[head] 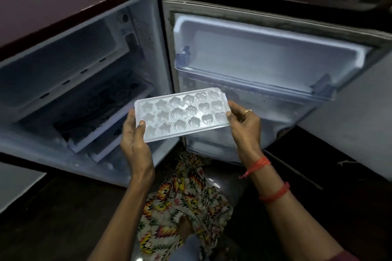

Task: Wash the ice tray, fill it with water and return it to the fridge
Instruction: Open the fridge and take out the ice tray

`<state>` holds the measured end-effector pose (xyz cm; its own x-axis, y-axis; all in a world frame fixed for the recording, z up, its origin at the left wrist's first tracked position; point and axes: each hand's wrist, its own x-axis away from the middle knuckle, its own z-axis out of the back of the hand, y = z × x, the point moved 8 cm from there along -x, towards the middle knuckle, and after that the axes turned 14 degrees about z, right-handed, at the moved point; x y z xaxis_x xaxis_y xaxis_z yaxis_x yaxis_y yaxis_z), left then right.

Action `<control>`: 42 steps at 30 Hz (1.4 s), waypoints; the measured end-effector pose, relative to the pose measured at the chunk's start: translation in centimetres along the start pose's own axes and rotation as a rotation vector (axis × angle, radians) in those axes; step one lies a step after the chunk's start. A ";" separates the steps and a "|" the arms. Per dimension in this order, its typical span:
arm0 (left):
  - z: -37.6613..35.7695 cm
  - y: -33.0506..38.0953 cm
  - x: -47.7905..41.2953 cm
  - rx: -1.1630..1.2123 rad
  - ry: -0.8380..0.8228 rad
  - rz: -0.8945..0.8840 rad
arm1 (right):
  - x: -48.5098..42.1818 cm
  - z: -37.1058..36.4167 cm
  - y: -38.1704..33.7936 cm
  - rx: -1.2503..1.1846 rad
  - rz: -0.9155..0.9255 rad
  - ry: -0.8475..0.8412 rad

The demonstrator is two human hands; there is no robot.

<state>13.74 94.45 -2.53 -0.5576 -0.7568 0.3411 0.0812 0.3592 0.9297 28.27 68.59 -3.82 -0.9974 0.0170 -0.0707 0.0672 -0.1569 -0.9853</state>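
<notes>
She stands at the open fridge [135, 34] with the ice tray [182, 113] held out flat in both hands, in the air just in front of the gap between the cabinet and the swung-out door [265, 48]. The left hand [135, 140] grips the tray's left end, thumb lying on the top rim and fingers curled underneath. The right hand [244, 125] pinches the right end the same way, thumb on top and fingers below, with a ring [247, 111] on one finger and red threads [257, 165] round the wrist. The tray is clear plastic with star, flower and heart moulds; I cannot tell whether they hold water. A patterned garment [186, 197] hangs below her arms.
</notes>
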 end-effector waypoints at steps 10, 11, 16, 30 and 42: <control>-10.4 -4.1 9.6 -0.095 -0.256 0.052 | 4.8 17.7 2.4 -0.040 -0.081 0.273; -11.4 -4.5 10.5 -0.106 -0.273 0.055 | 5.4 19.4 2.5 -0.040 -0.085 0.307; -17.0 -7.0 16.6 -0.157 -0.417 0.101 | 9.5 28.5 3.2 -0.063 -0.109 0.489; -29.6 -13.4 33.0 -0.286 -0.826 0.080 | 21.4 47.6 4.2 -0.122 -0.149 0.932; -38.8 -20.4 46.6 -0.410 -1.211 0.213 | 31.9 58.6 5.0 -0.115 -0.130 1.351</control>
<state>18.16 30.68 -0.21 -0.8730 0.3439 0.3458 0.3863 0.0550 0.9207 -4.81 10.44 -1.86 -0.1964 0.9805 -0.0074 0.0441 0.0012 -0.9990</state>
